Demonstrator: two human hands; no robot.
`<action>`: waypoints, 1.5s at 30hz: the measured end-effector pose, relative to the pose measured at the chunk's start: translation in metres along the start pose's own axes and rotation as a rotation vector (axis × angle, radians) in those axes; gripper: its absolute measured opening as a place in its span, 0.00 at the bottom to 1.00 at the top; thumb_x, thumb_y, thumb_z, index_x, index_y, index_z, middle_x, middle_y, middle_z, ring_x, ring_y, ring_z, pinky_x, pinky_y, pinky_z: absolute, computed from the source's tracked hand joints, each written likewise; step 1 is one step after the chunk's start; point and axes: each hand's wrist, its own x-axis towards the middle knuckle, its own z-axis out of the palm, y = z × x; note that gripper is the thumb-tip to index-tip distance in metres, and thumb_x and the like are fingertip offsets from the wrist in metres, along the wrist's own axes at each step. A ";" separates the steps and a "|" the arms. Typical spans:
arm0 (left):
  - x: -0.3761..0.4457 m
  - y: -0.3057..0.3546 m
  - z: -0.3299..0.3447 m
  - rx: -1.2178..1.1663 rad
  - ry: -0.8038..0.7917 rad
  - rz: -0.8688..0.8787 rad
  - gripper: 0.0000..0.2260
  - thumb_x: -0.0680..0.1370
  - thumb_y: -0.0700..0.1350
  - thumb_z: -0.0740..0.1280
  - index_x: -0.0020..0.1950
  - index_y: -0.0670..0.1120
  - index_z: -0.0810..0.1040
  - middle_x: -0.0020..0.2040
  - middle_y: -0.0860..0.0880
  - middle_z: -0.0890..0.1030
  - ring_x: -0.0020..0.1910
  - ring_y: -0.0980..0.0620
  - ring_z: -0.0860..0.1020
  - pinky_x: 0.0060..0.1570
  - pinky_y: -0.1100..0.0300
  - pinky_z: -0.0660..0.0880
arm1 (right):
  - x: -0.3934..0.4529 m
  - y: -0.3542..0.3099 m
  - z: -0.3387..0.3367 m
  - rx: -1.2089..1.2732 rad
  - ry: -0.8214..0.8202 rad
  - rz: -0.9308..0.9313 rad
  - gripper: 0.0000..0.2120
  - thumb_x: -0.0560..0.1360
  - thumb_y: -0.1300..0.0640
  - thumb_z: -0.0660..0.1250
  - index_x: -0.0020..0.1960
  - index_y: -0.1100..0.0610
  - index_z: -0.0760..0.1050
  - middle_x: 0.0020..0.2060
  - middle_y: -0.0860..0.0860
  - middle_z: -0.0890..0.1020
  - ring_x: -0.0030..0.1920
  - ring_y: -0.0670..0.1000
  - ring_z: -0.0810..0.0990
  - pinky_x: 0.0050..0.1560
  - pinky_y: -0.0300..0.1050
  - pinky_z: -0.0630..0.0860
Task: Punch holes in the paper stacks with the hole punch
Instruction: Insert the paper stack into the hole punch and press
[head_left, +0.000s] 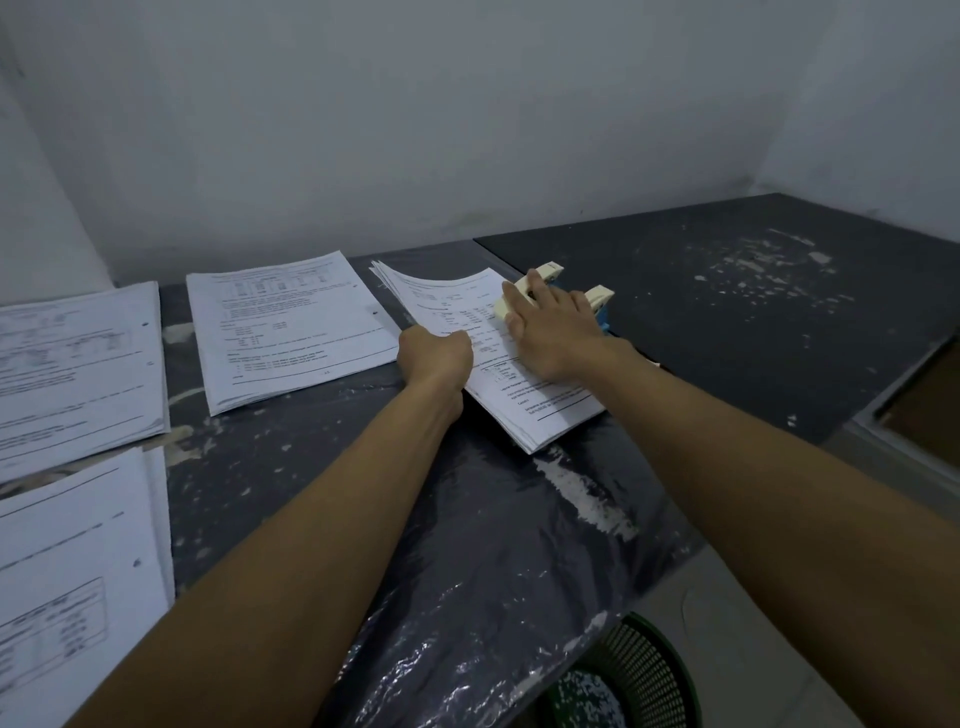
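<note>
Head view: right hand (553, 332) flat, fingers straight, pressing hole punch (550, 291); left hand (435, 353) curled, gripping paper stack (467, 306) edge on table (467, 519).

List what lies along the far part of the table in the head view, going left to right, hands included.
Paper stack at the left edge → second paper stack → left hand gripping the tilted paper stack → right hand pressing the hole punch → bare dark tabletop.
</note>
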 end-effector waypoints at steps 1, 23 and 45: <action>0.000 0.000 0.000 0.001 0.002 0.003 0.16 0.77 0.37 0.67 0.65 0.39 0.75 0.59 0.44 0.80 0.52 0.44 0.80 0.48 0.54 0.80 | 0.000 0.000 0.000 0.005 -0.009 0.001 0.26 0.84 0.48 0.42 0.81 0.49 0.41 0.80 0.55 0.42 0.79 0.58 0.49 0.77 0.59 0.44; -0.004 0.001 -0.001 -0.010 0.015 -0.047 0.16 0.77 0.36 0.68 0.65 0.39 0.76 0.60 0.43 0.81 0.54 0.42 0.81 0.54 0.47 0.81 | 0.012 0.013 -0.054 0.715 0.087 0.141 0.16 0.78 0.36 0.49 0.49 0.42 0.72 0.46 0.47 0.78 0.46 0.52 0.77 0.47 0.55 0.76; -0.003 0.033 -0.099 -0.019 0.045 0.164 0.08 0.78 0.39 0.69 0.51 0.51 0.78 0.45 0.52 0.81 0.44 0.49 0.81 0.48 0.53 0.80 | -0.003 -0.006 -0.077 0.531 0.305 0.089 0.10 0.78 0.63 0.61 0.50 0.66 0.80 0.45 0.59 0.83 0.49 0.60 0.79 0.57 0.49 0.73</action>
